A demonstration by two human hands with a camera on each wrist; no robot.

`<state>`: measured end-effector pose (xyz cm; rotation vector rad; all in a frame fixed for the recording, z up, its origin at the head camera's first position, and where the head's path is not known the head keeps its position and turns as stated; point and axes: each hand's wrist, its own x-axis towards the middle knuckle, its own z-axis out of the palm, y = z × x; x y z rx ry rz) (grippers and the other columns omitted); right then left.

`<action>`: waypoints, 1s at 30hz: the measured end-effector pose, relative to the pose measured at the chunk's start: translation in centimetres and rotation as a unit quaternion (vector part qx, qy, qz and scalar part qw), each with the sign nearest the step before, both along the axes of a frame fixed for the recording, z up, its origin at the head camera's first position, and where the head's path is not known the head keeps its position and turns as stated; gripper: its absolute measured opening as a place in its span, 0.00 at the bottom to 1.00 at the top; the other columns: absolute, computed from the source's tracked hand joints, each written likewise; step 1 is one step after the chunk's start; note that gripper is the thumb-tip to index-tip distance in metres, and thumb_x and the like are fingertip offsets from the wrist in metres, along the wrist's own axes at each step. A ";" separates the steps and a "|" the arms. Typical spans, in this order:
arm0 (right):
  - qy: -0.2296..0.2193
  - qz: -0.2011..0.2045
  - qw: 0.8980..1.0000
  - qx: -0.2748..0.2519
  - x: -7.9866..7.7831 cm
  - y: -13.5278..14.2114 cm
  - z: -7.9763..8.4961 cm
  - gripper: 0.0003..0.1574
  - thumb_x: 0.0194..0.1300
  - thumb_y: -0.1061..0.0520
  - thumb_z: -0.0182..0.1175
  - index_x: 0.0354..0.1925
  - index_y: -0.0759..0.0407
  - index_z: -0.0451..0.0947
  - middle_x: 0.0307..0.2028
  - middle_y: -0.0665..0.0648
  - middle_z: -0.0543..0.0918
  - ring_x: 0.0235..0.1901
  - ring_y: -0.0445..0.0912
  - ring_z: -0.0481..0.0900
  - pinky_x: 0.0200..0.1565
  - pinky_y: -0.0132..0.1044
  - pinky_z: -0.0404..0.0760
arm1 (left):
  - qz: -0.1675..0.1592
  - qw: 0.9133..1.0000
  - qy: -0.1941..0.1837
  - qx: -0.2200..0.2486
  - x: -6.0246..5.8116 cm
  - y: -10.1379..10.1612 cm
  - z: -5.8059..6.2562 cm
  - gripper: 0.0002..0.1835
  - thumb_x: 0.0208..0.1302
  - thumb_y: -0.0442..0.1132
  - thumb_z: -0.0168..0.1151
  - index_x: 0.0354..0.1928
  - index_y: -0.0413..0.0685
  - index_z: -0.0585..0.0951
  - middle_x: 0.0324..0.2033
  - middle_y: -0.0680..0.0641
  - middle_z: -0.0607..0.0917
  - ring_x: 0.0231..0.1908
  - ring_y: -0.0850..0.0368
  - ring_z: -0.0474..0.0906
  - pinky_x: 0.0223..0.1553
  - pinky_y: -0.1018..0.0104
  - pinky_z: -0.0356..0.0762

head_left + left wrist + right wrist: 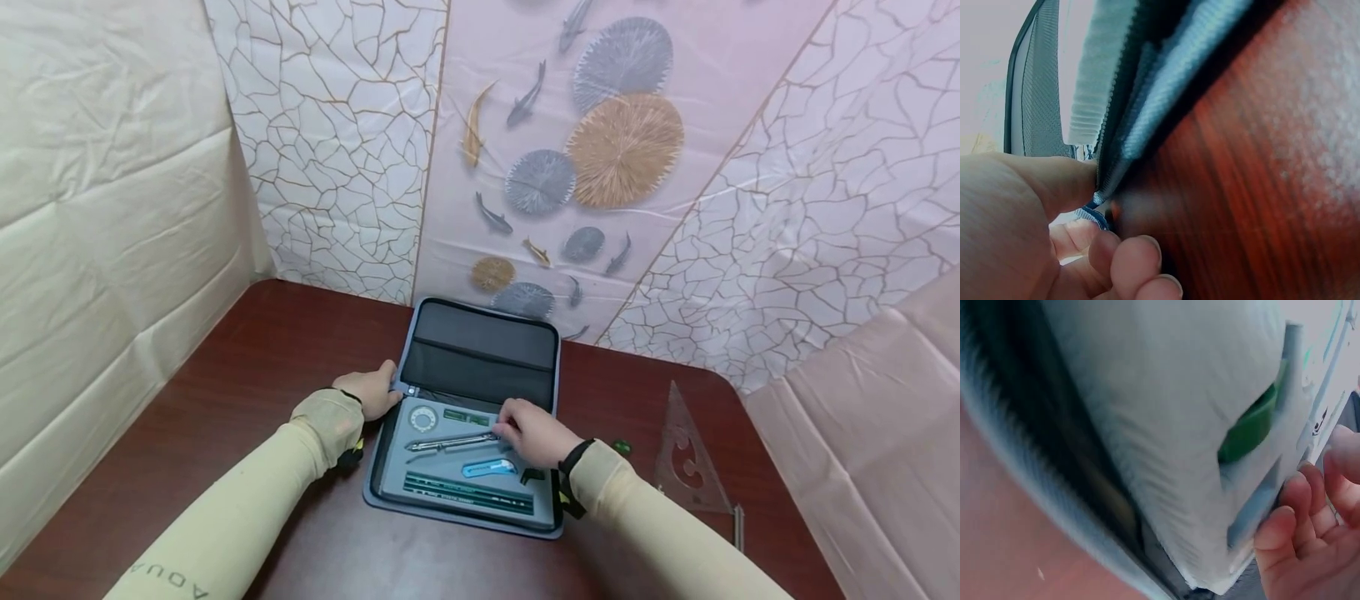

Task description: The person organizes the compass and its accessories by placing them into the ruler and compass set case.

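An unzipped drawing-set case [482, 333] lies spread on the table, its dark lid to the back. My left hand [371, 392] grips the case's left edge near the hinge, thumb above and fingers curled below. Set in the grey insert [396, 471] is a silver compass [448, 442]. The fingertips of my right hand [536, 433] pinch its right end, which they partly hide. Around it sit a white dial-like disc [423, 418], a green box [467, 417], a blue utility knife [489, 467] and green pencils [468, 493]. A green piece [1250, 428] shows in a slot in the right wrist view.
Right of the case, a transparent set square [678, 425] lies on the dark red wooden table [330, 533]. Near it are a small green object [622, 447] and a thin metal piece [738, 527]. Patterned cloth [352, 150] hangs behind the table and plain cloth at both sides.
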<state>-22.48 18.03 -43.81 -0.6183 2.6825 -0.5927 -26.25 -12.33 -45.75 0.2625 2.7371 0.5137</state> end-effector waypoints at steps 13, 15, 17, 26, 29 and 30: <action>0.005 -0.084 0.996 -0.001 -0.4 -1.2 -0.2 0.22 0.58 0.41 0.68 0.27 0.53 0.72 0.21 0.51 0.71 0.22 0.45 0.69 0.26 0.37 0.68 | -0.003 1.000 0.004 0.000 -0.1 0.2 -0.2 0.18 0.72 0.49 0.53 0.54 0.47 0.66 0.45 0.40 0.81 0.38 0.45 0.79 0.41 0.51 0.74; 0.028 -0.059 0.998 0.002 -0.1 -1.2 -0.3 0.18 0.60 0.42 0.67 0.29 0.51 0.73 0.23 0.49 0.72 0.24 0.44 0.70 0.27 0.37 0.69 | -0.004 1.000 0.003 0.000 -0.1 0.3 -0.1 0.18 0.72 0.49 0.53 0.54 0.46 0.66 0.45 0.40 0.81 0.38 0.45 0.79 0.40 0.51 0.74; 0.075 -0.003 0.997 0.018 0.3 -1.3 -0.5 0.12 0.64 0.45 0.65 0.32 0.49 0.75 0.27 0.47 0.73 0.27 0.41 0.71 0.29 0.36 0.71 | -0.003 1.000 0.001 -0.001 0.0 0.4 0.0 0.19 0.72 0.49 0.53 0.55 0.47 0.66 0.45 0.41 0.81 0.38 0.46 0.79 0.40 0.52 0.74; 0.291 0.245 0.912 0.151 0.1 -2.6 0.7 0.01 0.65 0.57 0.62 0.34 0.52 0.80 0.30 0.48 0.75 0.31 0.41 0.73 0.38 0.36 0.76 | 0.000 1.000 -0.012 -0.002 -0.2 0.2 0.4 0.18 0.72 0.49 0.52 0.55 0.47 0.66 0.42 0.43 0.82 0.30 0.49 0.77 0.36 0.54 0.73; 0.267 0.255 0.918 0.142 -0.4 -3.0 0.9 0.05 0.60 0.60 0.63 0.29 0.51 0.77 0.27 0.47 0.72 0.28 0.40 0.70 0.34 0.34 0.74 | -0.002 1.000 -0.013 -0.006 -0.1 0.2 0.2 0.18 0.72 0.50 0.52 0.55 0.47 0.66 0.43 0.43 0.82 0.31 0.49 0.78 0.36 0.54 0.73; 0.255 0.253 0.923 0.136 -0.5 -3.0 0.9 0.08 0.60 0.61 0.62 0.27 0.51 0.75 0.26 0.46 0.70 0.27 0.40 0.68 0.33 0.34 0.72 | -0.002 1.000 -0.013 -0.006 0.0 0.2 0.2 0.18 0.72 0.50 0.52 0.55 0.47 0.66 0.43 0.42 0.82 0.32 0.49 0.78 0.36 0.54 0.74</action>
